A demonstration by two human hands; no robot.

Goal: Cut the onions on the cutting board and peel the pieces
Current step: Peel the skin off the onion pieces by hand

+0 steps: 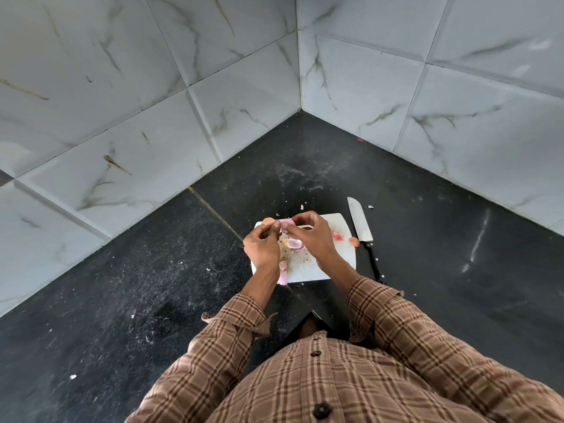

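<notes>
A white cutting board [338,222] lies on the black counter in front of me. Both hands are raised just above its far left part. My left hand [262,244] and my right hand [308,232] pinch the same pink onion piece [287,225] between their fingertips. A peeled onion half [294,244] rests on the board below my hands. Two more pink pieces [283,271] lie near the board's front left edge, partly hidden by my left wrist. Reddish skin scraps [337,236] sit on the right side of the board.
A knife [360,222] with a black handle lies on the counter just right of the board, blade pointing away. An orange skin bit [354,241] sits beside it. Marble-tiled walls meet in a corner behind. Small white crumbs dot the dark counter [122,300].
</notes>
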